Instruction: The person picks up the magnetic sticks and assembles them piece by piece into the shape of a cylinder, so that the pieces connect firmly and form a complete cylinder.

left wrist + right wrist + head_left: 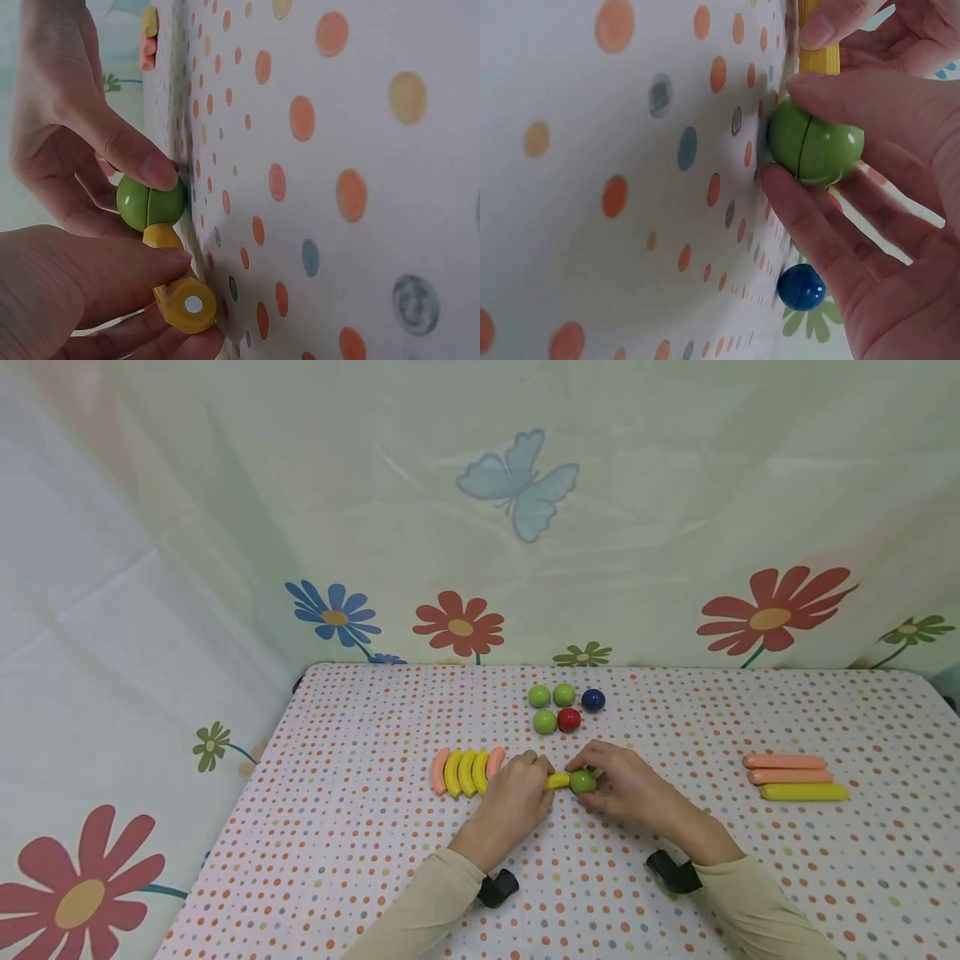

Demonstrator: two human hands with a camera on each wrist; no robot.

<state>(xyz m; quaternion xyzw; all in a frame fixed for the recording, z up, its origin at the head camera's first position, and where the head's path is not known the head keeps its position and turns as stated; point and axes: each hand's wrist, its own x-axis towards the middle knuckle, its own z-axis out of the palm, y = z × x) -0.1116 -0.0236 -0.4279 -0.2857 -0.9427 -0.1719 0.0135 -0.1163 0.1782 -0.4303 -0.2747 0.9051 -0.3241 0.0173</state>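
Note:
My left hand [513,799] pinches a yellow magnetic stick [190,303] between thumb and fingers. A round pale dot shows on its near end. Its far end meets a green ball [819,142], which has a seam around it. Thumb and fingers of my right hand [628,787] hold that ball, low over the cloth. Just left of the left hand lies a row of curved sticks, with several yellow ones [467,772] between salmon ones [439,771]; the hand partly hides the row's right end.
Behind the hands sit three green balls [544,721], a red ball [569,719] and a blue ball [593,700]. At the right lie two straight salmon sticks [785,762] and a straight yellow stick [804,792]. A dotted cloth [322,860] covers the table; a flowered curtain hangs behind.

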